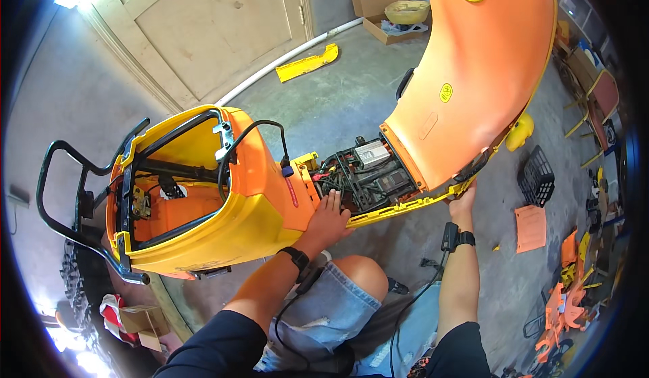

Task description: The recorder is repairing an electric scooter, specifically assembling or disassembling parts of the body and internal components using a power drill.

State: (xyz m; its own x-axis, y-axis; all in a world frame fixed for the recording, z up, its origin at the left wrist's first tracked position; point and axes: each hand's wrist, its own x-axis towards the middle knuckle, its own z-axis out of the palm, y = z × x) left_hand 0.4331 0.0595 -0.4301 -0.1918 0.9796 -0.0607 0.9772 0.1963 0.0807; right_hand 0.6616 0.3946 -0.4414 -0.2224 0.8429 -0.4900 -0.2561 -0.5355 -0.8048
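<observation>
An orange and yellow electric scooter body [263,189] stands in front of me with its floor section uncovered. In that opening a silver-and-black controller box [372,153] sits among dark wiring and a black frame. My left hand [330,217] lies with fingers outstretched on the orange edge beside the wires, holding nothing. A long yellow side trim strip [399,210] runs along the near edge of the floor section. Around its front end, by the orange front shield [473,74], my right hand [464,201] is closed; some of its fingers are hidden behind the strip.
A black tubular rack [57,222] juts out at the left rear. A yellow panel [307,63] and an open cardboard box [378,6] lie beyond. At right are a black basket [536,176], an orange panel [530,228] and scattered orange parts [562,310].
</observation>
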